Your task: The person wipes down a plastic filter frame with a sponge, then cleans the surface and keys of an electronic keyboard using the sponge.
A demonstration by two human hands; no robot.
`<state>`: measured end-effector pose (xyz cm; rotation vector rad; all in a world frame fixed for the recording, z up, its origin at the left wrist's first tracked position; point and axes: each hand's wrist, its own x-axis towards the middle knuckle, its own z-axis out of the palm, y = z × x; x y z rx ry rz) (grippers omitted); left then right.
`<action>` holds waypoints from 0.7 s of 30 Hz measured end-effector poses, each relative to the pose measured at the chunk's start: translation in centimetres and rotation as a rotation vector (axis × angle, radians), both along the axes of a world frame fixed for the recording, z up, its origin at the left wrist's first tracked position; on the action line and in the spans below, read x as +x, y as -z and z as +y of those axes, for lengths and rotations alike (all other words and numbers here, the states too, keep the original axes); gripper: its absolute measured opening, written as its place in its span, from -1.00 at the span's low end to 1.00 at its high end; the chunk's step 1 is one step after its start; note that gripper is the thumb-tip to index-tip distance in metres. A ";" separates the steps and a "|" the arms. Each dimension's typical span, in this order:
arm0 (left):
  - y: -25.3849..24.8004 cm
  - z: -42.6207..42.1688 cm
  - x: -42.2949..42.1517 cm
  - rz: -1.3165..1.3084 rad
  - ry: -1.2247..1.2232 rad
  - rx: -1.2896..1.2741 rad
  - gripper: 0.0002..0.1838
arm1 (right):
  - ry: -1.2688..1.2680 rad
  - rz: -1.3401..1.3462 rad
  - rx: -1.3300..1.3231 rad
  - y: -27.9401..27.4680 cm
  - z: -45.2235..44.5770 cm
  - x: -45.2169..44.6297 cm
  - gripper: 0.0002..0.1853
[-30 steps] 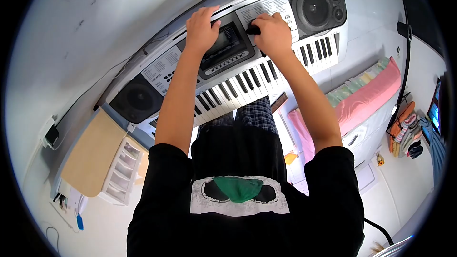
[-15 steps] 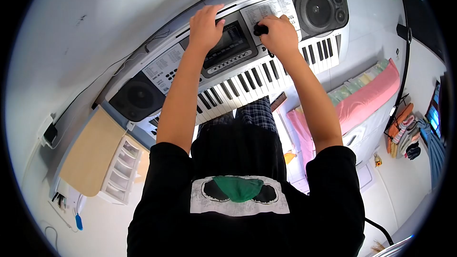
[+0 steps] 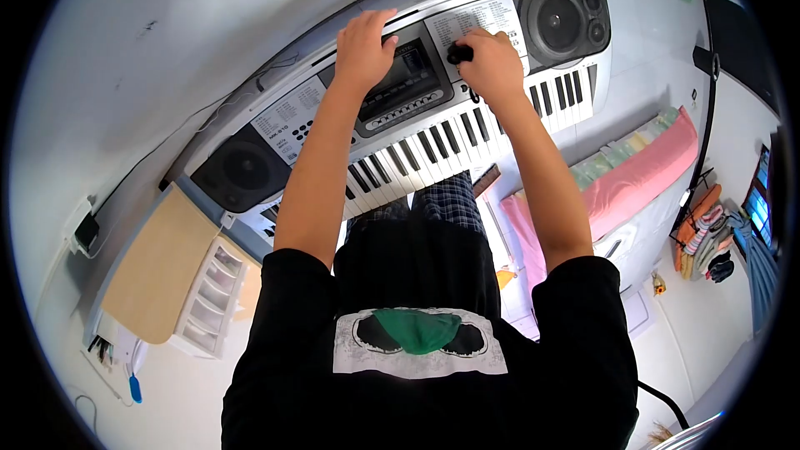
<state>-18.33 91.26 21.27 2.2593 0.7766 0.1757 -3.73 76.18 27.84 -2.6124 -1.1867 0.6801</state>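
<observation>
A silver-grey electronic keyboard (image 3: 500, 143) stretches across the upper part of the view, its white and black keys towards me. My left hand (image 3: 364, 50) rests on its top panel beside the dark display (image 3: 408, 73), fingers extended over the back edge and thumb apart. Over the printed panel (image 3: 475, 21) right of the display, my right hand (image 3: 493, 65) is closed around a small black object (image 3: 459, 53). Its rounded end shows at my fingertips, and a dark loop (image 3: 475, 95) hangs below the hand. My fingers hide the rest, so I cannot tell its kind.
Round speakers (image 3: 557, 21) sit at both keyboard ends. A cable (image 3: 158, 146) runs along the wall to a black adapter (image 3: 87, 232). At left stands a wooden-topped table (image 3: 162, 271) beside white drawers (image 3: 215, 296). Pink cloth (image 3: 642, 171) and folded clothes (image 3: 704, 237) are at right.
Both hands have shifted very slightly to the right across the panel. The right hand still grips the black object, and the left hand keeps its extended pose.
</observation>
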 end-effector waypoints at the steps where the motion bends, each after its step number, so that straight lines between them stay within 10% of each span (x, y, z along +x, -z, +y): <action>1: 0.0 0.0 -0.1 0.002 0.000 0.000 -0.57 | 0.013 0.012 -0.009 -0.2 -0.3 0.1 -0.67; 21: 0.5 0.1 0.1 -0.019 0.014 0.054 -0.54 | 0.068 -0.312 0.148 2.2 -0.4 -6.5 -0.48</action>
